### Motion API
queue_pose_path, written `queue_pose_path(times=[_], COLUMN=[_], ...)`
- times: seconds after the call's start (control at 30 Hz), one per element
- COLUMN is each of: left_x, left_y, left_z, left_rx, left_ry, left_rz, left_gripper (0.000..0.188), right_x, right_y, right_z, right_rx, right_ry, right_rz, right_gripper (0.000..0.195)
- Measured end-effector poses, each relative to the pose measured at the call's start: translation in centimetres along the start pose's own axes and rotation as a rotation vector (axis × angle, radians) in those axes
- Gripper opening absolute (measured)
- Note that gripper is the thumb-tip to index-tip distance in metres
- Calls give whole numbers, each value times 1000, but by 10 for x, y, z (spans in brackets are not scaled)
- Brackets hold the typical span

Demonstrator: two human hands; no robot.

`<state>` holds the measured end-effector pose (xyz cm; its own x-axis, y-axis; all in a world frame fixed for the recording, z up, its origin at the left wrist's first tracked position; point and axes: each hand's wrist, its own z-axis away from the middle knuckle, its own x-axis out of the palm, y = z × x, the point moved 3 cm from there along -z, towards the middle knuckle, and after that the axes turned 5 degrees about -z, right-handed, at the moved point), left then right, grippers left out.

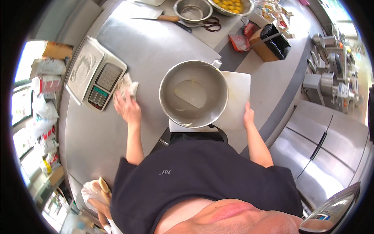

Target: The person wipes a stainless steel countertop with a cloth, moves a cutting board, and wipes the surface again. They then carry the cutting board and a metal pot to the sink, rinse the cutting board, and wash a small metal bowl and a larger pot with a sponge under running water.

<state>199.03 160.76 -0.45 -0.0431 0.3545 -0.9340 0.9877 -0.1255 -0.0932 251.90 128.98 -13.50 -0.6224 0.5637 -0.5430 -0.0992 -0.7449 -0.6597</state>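
My left hand (127, 108) rests its fingers on a crumpled white cloth (128, 85) on the steel worktable, beside the digital scale (100, 74). The hand looks slightly blurred. My right hand (249, 117) grips the right edge of a white cutting board (238, 87), thumb on top. A large steel mixing bowl (166, 108) sits on the board, close in front of my body. Its inside has a pale patch at the bottom; whether this is liquid or reflected light I cannot tell. The board extends past the table edge.
Beyond are a cleaver (149, 13), scissors (212, 25), a steel basin (192, 4) and a bowl of egg yolks (249, 8). A lined cardboard box (263, 48) and red dustpan (238, 44) stand right. Another person's hand (98, 204) shows lower left.
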Motion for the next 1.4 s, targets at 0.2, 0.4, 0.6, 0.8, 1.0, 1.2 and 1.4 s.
queue_pose_path(times=[0.2,0.4,0.6,0.8,1.0,1.2,1.4], left_x=[-21,37,-15,-77,-125,-102,-104], left_y=[47,121,200,329,533,758,1017], left_z=[156,211,194,170,128,84,37], left_rx=[-573,-974,-951,-758,-635,-378,-188], left_ry=[-937,-930,-846,-859,-944,-1094,-1316], left_rz=[741,1468,1720,1529,1540,1590,1472], left_gripper=[35,41,53,47,48,27,31], right_x=[-7,-27,-50,-167,-351,-501,-632], right_y=[-6,-25,-33,-18,-2,46,111], right_z=[-20,-58,-84,-147,-224,-317,-401], right_rx=[-99,-112,-198,-165,-107,24,225], right_ry=[13,-83,-97,-63,118,362,602], right_rz=[103,204,121,-89,-92,-228,-290], right_gripper=[82,82,73,76,76,76,77])
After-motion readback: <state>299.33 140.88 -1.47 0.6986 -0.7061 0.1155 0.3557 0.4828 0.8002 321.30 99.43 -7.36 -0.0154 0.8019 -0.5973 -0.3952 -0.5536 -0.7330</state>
